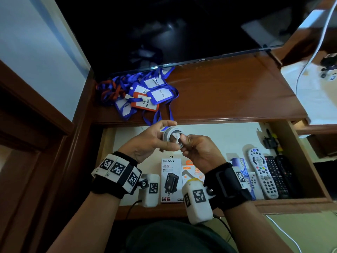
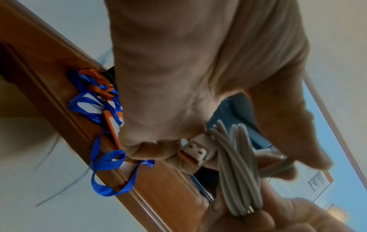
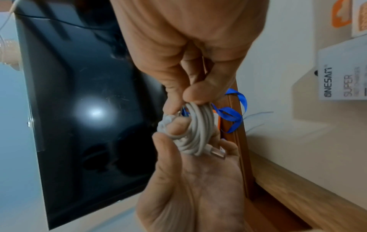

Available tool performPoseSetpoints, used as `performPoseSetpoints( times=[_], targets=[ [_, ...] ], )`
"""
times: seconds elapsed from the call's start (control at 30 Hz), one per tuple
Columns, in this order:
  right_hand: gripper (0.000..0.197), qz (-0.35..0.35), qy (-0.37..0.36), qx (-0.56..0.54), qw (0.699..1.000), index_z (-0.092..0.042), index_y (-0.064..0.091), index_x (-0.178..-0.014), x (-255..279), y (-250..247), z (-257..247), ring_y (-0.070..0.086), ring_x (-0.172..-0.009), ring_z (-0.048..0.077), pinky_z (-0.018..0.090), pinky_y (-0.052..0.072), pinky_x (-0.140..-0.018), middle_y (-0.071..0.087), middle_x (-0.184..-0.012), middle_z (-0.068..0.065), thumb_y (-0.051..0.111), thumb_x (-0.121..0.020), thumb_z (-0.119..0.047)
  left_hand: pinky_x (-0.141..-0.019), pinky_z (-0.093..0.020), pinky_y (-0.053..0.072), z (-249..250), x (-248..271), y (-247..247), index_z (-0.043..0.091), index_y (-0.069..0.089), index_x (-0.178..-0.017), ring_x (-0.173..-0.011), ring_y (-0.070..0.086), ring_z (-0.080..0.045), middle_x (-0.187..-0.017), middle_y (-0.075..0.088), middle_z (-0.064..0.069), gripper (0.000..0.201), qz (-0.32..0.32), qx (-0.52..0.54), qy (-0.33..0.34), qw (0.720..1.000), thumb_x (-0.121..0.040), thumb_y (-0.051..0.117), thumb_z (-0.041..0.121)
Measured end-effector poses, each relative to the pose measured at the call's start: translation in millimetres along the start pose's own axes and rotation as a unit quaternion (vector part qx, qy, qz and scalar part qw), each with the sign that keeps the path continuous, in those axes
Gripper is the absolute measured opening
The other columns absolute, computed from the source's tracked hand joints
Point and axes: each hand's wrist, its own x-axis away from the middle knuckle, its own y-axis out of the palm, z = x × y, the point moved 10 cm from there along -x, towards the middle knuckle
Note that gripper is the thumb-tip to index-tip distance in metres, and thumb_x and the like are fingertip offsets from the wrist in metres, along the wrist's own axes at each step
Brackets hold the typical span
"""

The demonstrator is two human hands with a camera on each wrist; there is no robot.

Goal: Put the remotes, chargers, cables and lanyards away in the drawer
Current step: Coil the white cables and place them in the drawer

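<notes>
Both hands (image 1: 175, 143) pinching coiled white cable (image 1: 171, 136); USB plug (image 3: 217, 153) clear only wrist-side.

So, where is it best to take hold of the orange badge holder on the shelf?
Judging from the head view, pinch the orange badge holder at its bare lower right edge, coming from above on the drawer side; it lies flat, its other edges under the blue holders.

White cable (image 1: 172, 136) coiled above open drawer (image 1: 300, 143), remotes (image 1: 262, 172) inside, lanyards (image 1: 144, 94) heaped on shelf
</notes>
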Motion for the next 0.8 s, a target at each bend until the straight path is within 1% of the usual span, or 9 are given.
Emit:
performPoseSetpoints(
  times=[0.1, 0.17, 0.27, 0.33, 0.43, 0.5, 0.63, 0.73, 0.8],
  targets=[
    [0.025, 0.035, -0.032, 0.019, 0.999, -0.001, 0.058, -0.059, -3.2, -9.6, -12.5, 0.044, -0.045, 0.016, 0.02, 0.04, -0.042, 0.05, -0.048, 0.007, 0.065, -0.083, -0.002, -0.074, -0.031, 0.043, 2.4, -4.6, -9.5, 0.019, 0.053, -0.119, -0.081, 0.06, -0.016, -0.093, 0.068, -0.009, 0.064, 0.091, -0.024, -0.002, 0.996, -0.061, 0.081, 0.017],
    [0.025, 0.06, -0.057, 0.03, 0.996, -0.001, 0.056, -0.058, -4.7, -15.6, -20.0, 0.042, -0.043, 0.017, 0.022, 0.039, -0.042, 0.049, -0.047, 0.007, 0.068, -0.08, 0.0, -0.079, -0.033, 0.05, 6.0, -4.5, -22.3, 0.02, 0.058, -0.111, -0.085, 0.063, -0.016, -0.1, 0.069, -0.011, 0.051, 0.169, -0.054, 0.021, 0.984, -0.067, 0.084, 0.018],
    [0.029, 0.085, -0.081, 0.056, 0.992, -0.002, 0.053, -0.056, -6.6, -18.5, -25.6, 0.042, -0.041, 0.018, 0.023, 0.039, -0.041, 0.048, -0.048, 0.008, 0.072, -0.077, 0.0, -0.077, -0.029, 0.052, 20.9, 1.2, -39.8, 0.025, 0.066, -0.086, -0.084, 0.065, -0.009, -0.089, 0.07, 0.006, 0.022, 0.279, -0.215, 0.079, 0.932, -0.07, 0.082, 0.027],
    [0.028, 0.089, -0.089, 0.07, 0.99, -0.001, 0.053, -0.057, -9.3, -14.8, -26.8, 0.043, -0.041, 0.018, 0.023, 0.039, -0.04, 0.049, -0.048, 0.009, 0.073, -0.077, 0.0, -0.074, -0.029, 0.053, 30.9, 4.0, -37.6, 0.024, 0.07, -0.074, -0.075, 0.065, -0.006, -0.078, 0.069, 0.011, 0.012, 0.303, -0.298, 0.106, 0.899, -0.071, 0.08, 0.031],
    [0.025, 0.086, -0.087, 0.074, 0.99, 0.001, 0.054, -0.061, -16.1, -10.0, -26.9, 0.045, -0.041, 0.018, 0.024, 0.041, -0.041, 0.049, -0.048, 0.008, 0.073, -0.077, -0.002, -0.072, -0.027, 0.052, 38.6, 6.4, -39.6, 0.022, 0.072, -0.072, -0.067, 0.063, -0.005, -0.079, 0.069, 0.007, 0.01, 0.33, -0.334, 0.122, 0.875, -0.074, 0.078, 0.03],
    [0.021, 0.077, -0.067, 0.048, 0.994, 0.001, 0.057, -0.064, -22.9, -8.3, -23.6, 0.046, -0.043, 0.017, 0.023, 0.042, -0.043, 0.05, -0.049, 0.007, 0.071, -0.079, -0.003, -0.073, -0.03, 0.054, 37.2, 6.7, -48.5, 0.022, 0.069, -0.07, -0.069, 0.064, -0.009, -0.08, 0.067, 0.006, 0.012, 0.353, -0.31, 0.12, 0.874, -0.075, 0.079, 0.026],
    [0.016, 0.067, -0.033, -0.021, 0.997, 0.001, 0.059, -0.069, -36.5, -6.3, -19.0, 0.043, -0.043, 0.013, 0.022, 0.041, -0.042, 0.047, -0.056, 0.008, 0.068, -0.082, -0.004, -0.079, -0.038, 0.057, 21.6, 2.2, -61.8, 0.022, 0.065, -0.07, -0.077, 0.069, -0.011, -0.082, 0.072, 0.005, 0.015, 0.354, -0.202, 0.098, 0.908, -0.076, 0.078, 0.019],
    [0.019, 0.037, -0.06, 0.039, 0.997, 0.003, 0.057, -0.065, -41.2, 1.5, -27.7, 0.044, -0.046, 0.019, 0.024, 0.041, -0.043, 0.048, -0.055, 0.011, 0.067, -0.081, -0.001, -0.08, -0.034, 0.055, 13.3, 4.1, -75.1, 0.024, 0.067, -0.073, -0.079, 0.067, -0.012, -0.08, 0.072, 0.003, 0.011, 0.38, -0.154, 0.075, 0.909, -0.077, 0.078, 0.023],
    [0.017, 0.011, -0.081, 0.093, 0.992, 0.006, 0.058, -0.066, -41.0, 9.1, -31.6, 0.045, -0.047, 0.021, 0.025, 0.043, -0.043, 0.05, -0.057, 0.012, 0.066, -0.081, 0.002, -0.076, -0.027, 0.051, 4.3, 3.1, -85.1, 0.022, 0.069, -0.085, -0.081, 0.065, -0.009, -0.084, 0.071, 0.005, 0.014, 0.386, -0.124, 0.046, 0.913, -0.076, 0.078, 0.026]
  ],
)
